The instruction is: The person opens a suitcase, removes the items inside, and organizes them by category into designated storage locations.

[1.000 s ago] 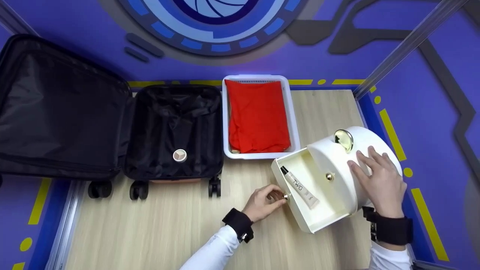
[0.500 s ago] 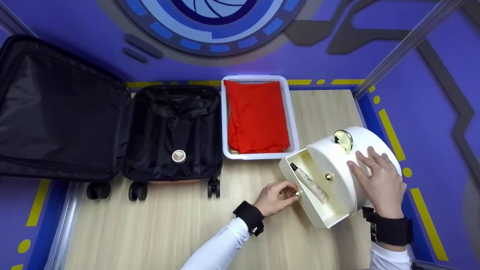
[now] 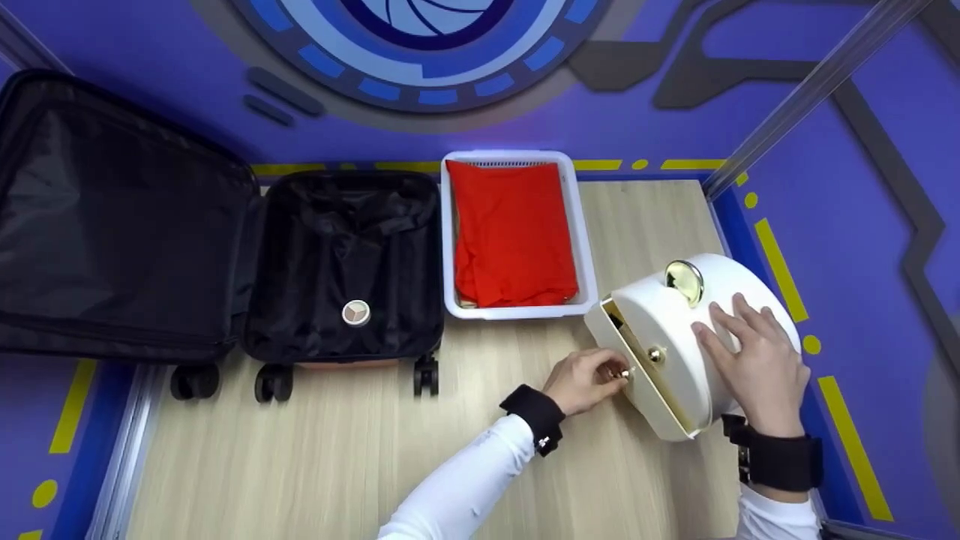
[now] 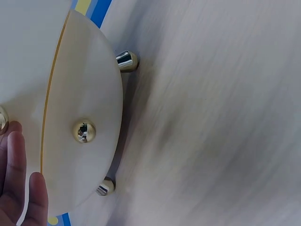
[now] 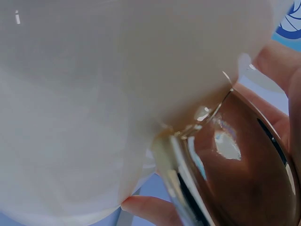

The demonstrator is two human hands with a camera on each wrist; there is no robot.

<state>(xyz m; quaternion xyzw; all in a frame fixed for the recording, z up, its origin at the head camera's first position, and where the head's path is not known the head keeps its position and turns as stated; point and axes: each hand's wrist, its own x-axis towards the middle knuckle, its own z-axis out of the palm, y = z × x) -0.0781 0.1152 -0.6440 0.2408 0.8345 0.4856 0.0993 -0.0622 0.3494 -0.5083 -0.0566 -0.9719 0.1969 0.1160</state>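
A white rounded drawer box (image 3: 739, 281) stands tilted across the table's right side. My left hand (image 3: 589, 380) pinches the small gold knob (image 3: 626, 373) on its pulled-out drawer (image 3: 645, 397), which now stands out only a little. Through the narrow gap a black cap (image 3: 616, 321) shows; the rest of the tube is hidden. My right hand (image 3: 757, 367) rests on the box's curved top with fingers spread. In the left wrist view, fingertips (image 4: 16, 150) meet the knob at the left edge, beside a lower front with its own gold knob (image 4: 84, 131).
An open black suitcase (image 3: 345, 247) lies at the left, with a round three-part compact (image 3: 356, 313) in it. Next to it a white basket (image 3: 448, 247) holds folded red cloth (image 3: 514, 232). A gold disc-shaped handle (image 3: 685, 283) sticks up from the box.
My left hand has moved right with the knob, sliding the drawer most of the way into the box. The tube inside has gone out of sight except its cap. My right hand stays in place.
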